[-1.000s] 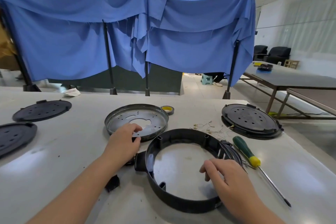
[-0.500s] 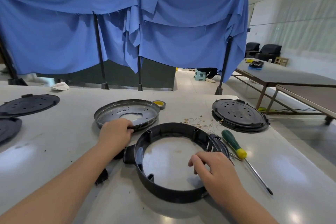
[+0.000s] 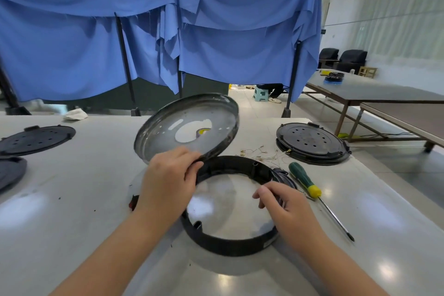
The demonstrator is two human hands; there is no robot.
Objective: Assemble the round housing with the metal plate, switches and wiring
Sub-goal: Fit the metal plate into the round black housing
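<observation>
Head view: the left hand [image 3: 168, 182] grips the near rim of the round grey metal plate with a central cut-out [image 3: 187, 127], fingers curled over its edge, holding it tilted clear of the white table [image 3: 72, 199], just above the far-left side of the black ring-shaped plastic housing [image 3: 228, 238]; the housing lies flat on the table in the near middle; the right hand [image 3: 286, 206] rests on its right rim, fingers loosely bent, though whether they pinch anything cannot be told; a green-and-yellow-handled screwdriver [image 3: 310, 185] lies just right of the housing; thin loose wires [image 3: 262, 154] lie beyond it; a black perforated disc [image 3: 312, 142] sits far right.
</observation>
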